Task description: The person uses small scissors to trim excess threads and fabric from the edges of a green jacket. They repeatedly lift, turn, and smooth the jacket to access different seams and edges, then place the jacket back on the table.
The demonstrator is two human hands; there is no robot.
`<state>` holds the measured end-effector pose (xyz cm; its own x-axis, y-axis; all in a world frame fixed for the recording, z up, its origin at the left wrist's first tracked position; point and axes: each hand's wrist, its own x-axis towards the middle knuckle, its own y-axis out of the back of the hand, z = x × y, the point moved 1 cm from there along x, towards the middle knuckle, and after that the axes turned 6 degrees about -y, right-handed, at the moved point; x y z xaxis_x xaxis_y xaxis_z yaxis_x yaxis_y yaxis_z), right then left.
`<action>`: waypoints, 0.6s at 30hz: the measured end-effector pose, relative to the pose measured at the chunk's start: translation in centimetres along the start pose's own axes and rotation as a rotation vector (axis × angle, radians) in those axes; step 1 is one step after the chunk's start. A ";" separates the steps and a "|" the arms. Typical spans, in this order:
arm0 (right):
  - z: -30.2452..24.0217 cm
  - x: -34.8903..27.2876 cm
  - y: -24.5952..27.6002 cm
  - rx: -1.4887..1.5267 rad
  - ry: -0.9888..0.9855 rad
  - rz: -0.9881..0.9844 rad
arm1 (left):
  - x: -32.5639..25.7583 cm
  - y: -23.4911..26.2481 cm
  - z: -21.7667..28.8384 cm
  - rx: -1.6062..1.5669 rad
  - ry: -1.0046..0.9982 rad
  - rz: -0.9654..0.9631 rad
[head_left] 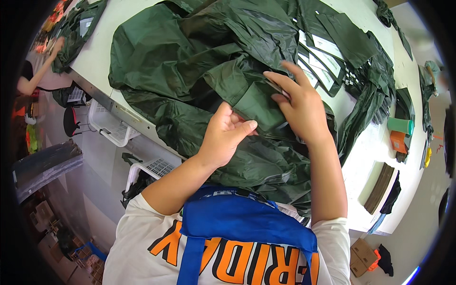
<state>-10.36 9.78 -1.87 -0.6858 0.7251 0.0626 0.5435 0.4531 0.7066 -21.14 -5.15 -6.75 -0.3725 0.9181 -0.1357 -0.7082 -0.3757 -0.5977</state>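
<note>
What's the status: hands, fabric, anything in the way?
Left hand pinching green fabric. Right hand holding thin object, kind unclear. Loose folds bunched around both.

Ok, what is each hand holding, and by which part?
The left hand pinches the green cloth at an edge, between thumb and fingers. The right hand holds a slim item; its kind and the gripped part are unclear.

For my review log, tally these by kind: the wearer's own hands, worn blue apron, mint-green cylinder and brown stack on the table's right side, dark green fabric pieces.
Wearer's hands (left hand, right hand): 2
Blue apron: 1
Mint-green cylinder: 1
Brown stack: 1
Dark green fabric: overlapping, cannot be counted
Total counted: 5
</note>
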 end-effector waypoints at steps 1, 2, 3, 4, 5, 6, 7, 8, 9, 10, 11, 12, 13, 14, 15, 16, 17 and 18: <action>0.9 0.7 -0.7 0.040 0.000 -0.076 | -0.2 0.2 0.2 0.021 0.014 0.010; 1.6 1.1 -0.9 0.152 -0.102 -0.163 | -0.5 0.3 0.4 0.042 0.030 0.018; 1.6 1.1 -0.8 0.226 -0.173 -0.154 | -0.8 0.6 0.5 0.062 0.041 0.037; 1.7 1.0 -0.7 0.299 -0.246 -0.143 | -1.0 0.8 0.8 0.039 0.047 0.055; 2.3 1.0 -0.4 0.410 -0.312 -0.139 | -1.2 1.0 1.2 0.016 0.053 0.073; 2.4 0.8 0.1 0.462 -0.329 -0.133 | -1.5 1.2 1.6 -0.007 0.060 0.089; 2.2 0.6 0.6 0.512 -0.339 -0.121 | -1.8 1.6 1.9 0.008 0.057 0.067; 1.9 0.3 1.1 0.562 -0.349 -0.107 | -2.0 1.7 2.1 0.028 0.044 0.074; 1.8 0.1 1.5 0.616 -0.307 -0.100 | -2.2 1.8 2.2 0.049 0.030 0.079; 1.2 -0.1 2.3 0.624 -0.344 -0.121 | -2.4 1.9 2.4 0.070 0.016 0.084; 1.1 -0.7 2.6 0.591 -0.356 -0.089 | -2.6 2.0 2.3 0.091 -0.002 0.091; 1.0 -1.2 2.8 0.559 -0.367 -0.056 | -2.8 2.3 2.2 0.114 -0.021 0.098; 0.8 -2.0 2.9 0.567 -0.329 -0.028 | -2.9 2.5 2.2 0.137 -0.040 0.104; 0.7 -2.8 3.0 0.576 -0.292 -0.001 | -3.2 2.7 2.2 0.129 -0.034 0.124; 1.2 -3.8 2.9 0.675 -0.212 0.042 | -3.4 2.9 2.1 0.119 -0.024 0.135; 1.9 -4.6 2.9 0.681 -0.157 0.081 | -3.6 3.1 2.2 0.112 -0.014 0.149; 2.3 -5.2 3.0 0.804 -0.118 0.114 | -3.8 3.2 2.3 0.117 -0.013 0.181; 2.4 -5.7 3.2 0.862 -0.098 0.161 | -4.0 3.3 2.5 0.097 -0.006 0.178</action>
<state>-3.59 8.36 -1.66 -0.5462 0.8372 0.0272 0.8332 0.5464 -0.0854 -23.47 -10.40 -6.17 -0.5002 0.8354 -0.2278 -0.6850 -0.5427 -0.4861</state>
